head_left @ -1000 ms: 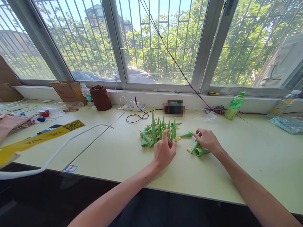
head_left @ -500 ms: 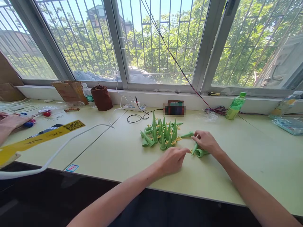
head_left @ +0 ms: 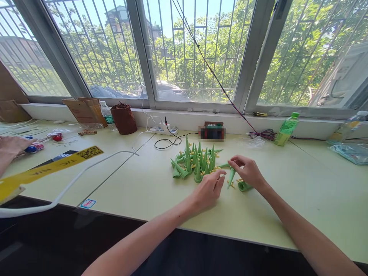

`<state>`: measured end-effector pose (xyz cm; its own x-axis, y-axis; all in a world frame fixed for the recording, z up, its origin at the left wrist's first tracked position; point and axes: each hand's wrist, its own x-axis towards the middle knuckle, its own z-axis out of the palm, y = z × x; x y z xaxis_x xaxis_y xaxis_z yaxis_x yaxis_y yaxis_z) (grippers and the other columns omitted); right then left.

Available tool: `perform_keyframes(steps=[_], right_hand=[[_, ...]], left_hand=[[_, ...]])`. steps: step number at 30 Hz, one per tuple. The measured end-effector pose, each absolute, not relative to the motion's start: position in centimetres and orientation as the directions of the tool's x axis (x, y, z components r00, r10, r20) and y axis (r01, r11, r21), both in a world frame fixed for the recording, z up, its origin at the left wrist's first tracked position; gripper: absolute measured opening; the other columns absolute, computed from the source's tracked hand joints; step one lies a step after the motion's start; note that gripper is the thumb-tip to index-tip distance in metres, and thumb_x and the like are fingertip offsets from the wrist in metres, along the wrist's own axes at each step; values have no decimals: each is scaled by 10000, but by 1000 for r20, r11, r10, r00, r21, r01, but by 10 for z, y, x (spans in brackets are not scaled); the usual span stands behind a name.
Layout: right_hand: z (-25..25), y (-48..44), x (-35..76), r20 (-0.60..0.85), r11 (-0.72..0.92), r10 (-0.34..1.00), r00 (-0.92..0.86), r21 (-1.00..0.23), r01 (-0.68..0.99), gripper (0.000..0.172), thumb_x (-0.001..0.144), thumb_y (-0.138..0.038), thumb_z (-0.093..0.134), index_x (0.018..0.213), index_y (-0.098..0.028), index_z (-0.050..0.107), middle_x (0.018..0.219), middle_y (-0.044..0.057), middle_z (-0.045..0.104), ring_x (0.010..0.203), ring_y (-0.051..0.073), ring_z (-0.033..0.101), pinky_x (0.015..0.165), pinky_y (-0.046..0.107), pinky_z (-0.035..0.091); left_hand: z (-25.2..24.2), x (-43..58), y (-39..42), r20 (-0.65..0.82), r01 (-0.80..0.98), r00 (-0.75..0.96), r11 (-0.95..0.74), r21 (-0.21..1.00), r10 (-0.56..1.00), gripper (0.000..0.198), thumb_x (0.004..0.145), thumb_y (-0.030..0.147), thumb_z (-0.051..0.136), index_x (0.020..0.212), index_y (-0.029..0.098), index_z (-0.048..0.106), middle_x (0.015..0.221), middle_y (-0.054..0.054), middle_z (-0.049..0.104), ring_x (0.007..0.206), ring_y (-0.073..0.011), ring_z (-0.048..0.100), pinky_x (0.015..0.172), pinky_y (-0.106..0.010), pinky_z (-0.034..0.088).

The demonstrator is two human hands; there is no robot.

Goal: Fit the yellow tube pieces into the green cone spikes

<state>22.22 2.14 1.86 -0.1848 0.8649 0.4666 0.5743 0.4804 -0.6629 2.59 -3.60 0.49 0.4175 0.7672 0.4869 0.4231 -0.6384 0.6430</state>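
Observation:
My right hand pinches a green cone by its wide end, its tip pointing down toward the table. Just left of it, my left hand has its thumb and index finger apart, with nothing visible between them. Several green cones, many upright and some lying, form a cluster with small yellow pieces beyond my left hand. Beneath my right hand lie another green cone, its round opening facing me, and small yellow pieces.
At the back stand a green bottle, a brown container and a power strip with cables. A yellow tag and white cable cross the left foreground. Another person's hand is at far left.
My right hand has moved slightly left and up with the green cone. My left hand has drawn back from the small yellow pieces, its fingers now more spread. The other person's hand has shifted left.

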Motion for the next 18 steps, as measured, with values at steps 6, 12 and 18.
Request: perform_keyframes(steps=[6, 12, 18], right_hand=[[18, 13, 212, 496, 571, 821, -283, -711, 410, 274, 871, -460, 611, 831, -192, 652, 743, 28, 682, 677, 165, 618, 650, 279, 500], [14, 9, 206, 464, 560, 819, -338, -776, 292, 270, 853, -456, 639, 849, -187, 664, 792, 39, 688, 723, 173, 644, 706, 302, 546], [13, 8, 204, 445, 541, 825, -348, -800, 259, 309, 865, -486, 610, 861, -181, 657, 791, 34, 669, 671, 153, 623, 636, 275, 548]], left_hand=[[8, 29, -37, 326, 310, 356, -440, 843, 876, 388, 952, 375, 446, 1290, 187, 417, 743, 21, 603, 449, -67, 458, 504, -190, 356], [9, 27, -37, 168, 153, 388, -243, 958, 906, 596, 854, 404, 620, 1357, 240, 345, 842, -6, 623, 482, -71, 556, 486, -185, 423], [4, 26, -33, 98, 53, 439, -134, 990, 893, 575, 818, 386, 662, 1297, 252, 374, 716, 59, 514, 428, -75, 534, 393, -172, 415]])
